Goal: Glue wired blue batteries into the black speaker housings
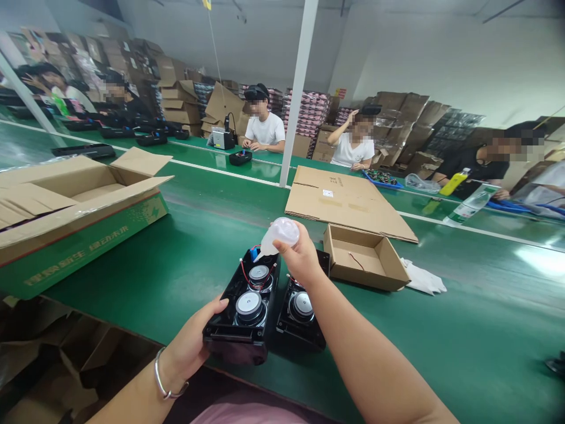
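Note:
My left hand (194, 333) grips the near left corner of a black speaker housing (236, 347), thumb on its rim. Two round silver speaker drivers (248, 306) sit inside it, with red and black wires and a blue part (254, 254) at the far end. In my right hand (300, 256) is a translucent squeeze bottle (282, 231), tilted so its nozzle points down into the far end of that housing. Whether the nozzle touches anything I cannot tell. A second black speaker housing (302, 335) lies just to the right, partly hidden by my right forearm.
A shallow cardboard box (373, 277) holding a small wire stands at right, beside a white glove (424, 278). Flattened cardboard (348, 203) lies beyond. A large green carton (101, 235) is at left. A white post (298, 94) rises ahead; several people sit across the green table (212, 212).

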### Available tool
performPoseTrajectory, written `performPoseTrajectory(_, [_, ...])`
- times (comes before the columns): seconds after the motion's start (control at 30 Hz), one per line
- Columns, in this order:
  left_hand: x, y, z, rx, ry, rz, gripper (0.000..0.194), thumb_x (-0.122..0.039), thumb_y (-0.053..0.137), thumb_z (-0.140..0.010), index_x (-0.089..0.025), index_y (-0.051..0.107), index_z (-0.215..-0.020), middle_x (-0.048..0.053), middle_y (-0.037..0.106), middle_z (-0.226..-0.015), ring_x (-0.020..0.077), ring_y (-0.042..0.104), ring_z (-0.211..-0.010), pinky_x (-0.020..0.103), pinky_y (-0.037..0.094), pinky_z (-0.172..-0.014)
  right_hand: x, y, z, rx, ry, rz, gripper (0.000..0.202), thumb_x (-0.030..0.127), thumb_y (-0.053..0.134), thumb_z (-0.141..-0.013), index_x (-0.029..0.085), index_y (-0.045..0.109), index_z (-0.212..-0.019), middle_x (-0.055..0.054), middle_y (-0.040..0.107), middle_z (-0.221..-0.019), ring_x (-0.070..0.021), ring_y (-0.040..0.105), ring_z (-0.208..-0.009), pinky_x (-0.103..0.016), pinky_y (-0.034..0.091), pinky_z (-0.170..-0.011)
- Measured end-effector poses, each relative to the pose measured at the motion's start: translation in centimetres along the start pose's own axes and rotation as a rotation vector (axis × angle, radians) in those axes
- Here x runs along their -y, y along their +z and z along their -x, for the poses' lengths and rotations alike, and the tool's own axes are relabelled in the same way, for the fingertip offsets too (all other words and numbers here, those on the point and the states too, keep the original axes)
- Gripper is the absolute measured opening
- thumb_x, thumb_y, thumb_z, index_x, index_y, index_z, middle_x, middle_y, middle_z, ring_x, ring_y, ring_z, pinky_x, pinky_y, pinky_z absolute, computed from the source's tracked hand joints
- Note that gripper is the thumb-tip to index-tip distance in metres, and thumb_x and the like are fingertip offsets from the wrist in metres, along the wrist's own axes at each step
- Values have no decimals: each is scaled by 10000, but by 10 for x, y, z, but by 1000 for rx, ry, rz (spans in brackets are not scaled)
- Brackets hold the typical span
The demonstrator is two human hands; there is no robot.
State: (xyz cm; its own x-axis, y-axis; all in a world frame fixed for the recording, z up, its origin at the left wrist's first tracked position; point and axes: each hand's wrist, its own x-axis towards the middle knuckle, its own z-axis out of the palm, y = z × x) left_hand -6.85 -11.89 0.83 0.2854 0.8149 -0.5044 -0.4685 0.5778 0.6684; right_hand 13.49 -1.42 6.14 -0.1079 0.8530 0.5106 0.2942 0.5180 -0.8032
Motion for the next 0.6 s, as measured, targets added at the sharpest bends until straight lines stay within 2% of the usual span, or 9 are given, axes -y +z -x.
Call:
performPoseTrajectory(0.1, [-6, -6, -5, 28, 53, -57, 648, -362, 612, -754, -219, 386, -1344, 63, 604, -1159, 197, 642, -904, 250, 542, -747, 10, -18, -4, -54, -45, -213, 512, 440, 563, -806, 183, 362, -1200, -136, 525, -1223, -215, 529, -1112, -394, 443, -948])
performPoseTrajectory(0.17, [-12, -11, -13, 49, 121, -121, 657, -358, 602, -763, -272, 349, -1363, 34, 531, -1267, 193, 610, -1017, 223, 536, -781, 22, -38, -6, -108, -92, -248, 494, 441, 499, -842, 195, 327, -1235, -145, 489, -1267, -219, 517, -1136, -398, 459, -937])
performPoseTrajectory(0.23, [-18, -15, -23, 36, 173, -183, 671, -373, 607, -759, -305, 333, -1368, 10, 487, -1313, 184, 577, -1088, 206, 528, -815, 35, -59, -8, -164, -121, -165, 510, 460, 433, -869, 207, 286, -1286, -149, 454, -1300, -227, 508, -1149, -402, 478, -915])
performPoseTrajectory(0.33, [-28, -22, -38, -15, 190, -266, 698, -408, 632, -740, -318, 334, -1364, 7, 523, -1275, 167, 576, -1090, 210, 515, -873, 47, -83, -7, -209, -129, -10, 549, 490, 405, -875, 222, 241, -1326, -147, 440, -1310, -234, 498, -1160, -411, 488, -902])
performPoseTrajectory(0.43, [-40, -27, -47, -34, 183, -445, 653, -429, 657, -713, -307, 426, -1312, 21, 581, -1202, 189, 584, -1071, 262, 487, -948, 46, -95, -3, -207, -94, 24, 562, 490, 494, -840, 224, 289, -1290, -140, 483, -1262, -234, 518, -1128, -421, 484, -909])
performPoseTrajectory(0.47, [-43, -27, -47, -77, 206, -547, 614, -432, 668, -699, -296, 485, -1268, 28, 596, -1176, 209, 584, -1065, 292, 467, -980, 44, -96, -2, -197, -78, 26, 557, 481, 529, -824, 220, 320, -1268, -134, 499, -1245, -231, 527, -1113, -423, 477, -918])
performPoseTrajectory(0.53, [-45, -22, -41, -259, 384, -792, 518, -419, 687, -679, -273, 585, -1165, 43, 604, -1149, 249, 560, -1077, 351, 379, -1072, 36, -95, 1, -180, -60, 49, 543, 462, 589, -791, 209, 380, -1223, -119, 528, -1214, -222, 539, -1085, -420, 461, -936])
performPoseTrajectory(0.6, [-38, -9, -30, -386, 693, -1037, 415, -399, 662, -708, -269, 629, -1102, 43, 589, -1159, 259, 515, -1114, 372, 285, -1126, 29, -92, 2, -170, -50, 132, 543, 453, 628, -763, 201, 423, -1199, -102, 555, -1179, -216, 548, -1061, -410, 449, -942])
